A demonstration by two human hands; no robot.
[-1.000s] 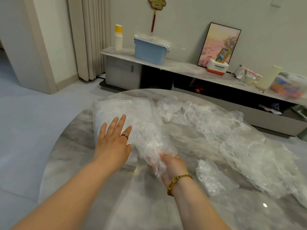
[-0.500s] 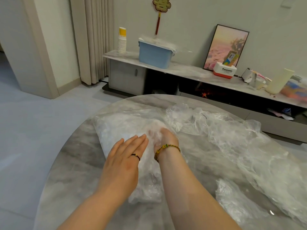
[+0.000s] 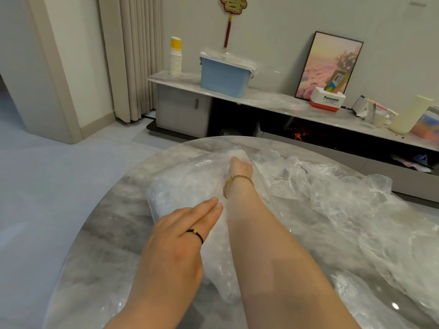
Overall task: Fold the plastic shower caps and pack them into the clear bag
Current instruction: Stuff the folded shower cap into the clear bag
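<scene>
Packing caps (image 3: 332, 210) into bag (image 3: 187, 186).
Pressing bag with flat, straight-fingered left hand (image 3: 180, 236); reaching inside with right hand (image 3: 238, 166), grip not visible.

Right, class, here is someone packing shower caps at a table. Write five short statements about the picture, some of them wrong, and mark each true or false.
1. The left hand lies flat on the clear bag. True.
2. The right hand reaches deep into the bag. True.
3. The loose shower caps are piled left of the bag. False: they lie to its right.
4. The blue box stands on the table. False: it stands on the shelf by the wall.
5. The bracelet is on the left wrist. False: it is on the right wrist.
</scene>
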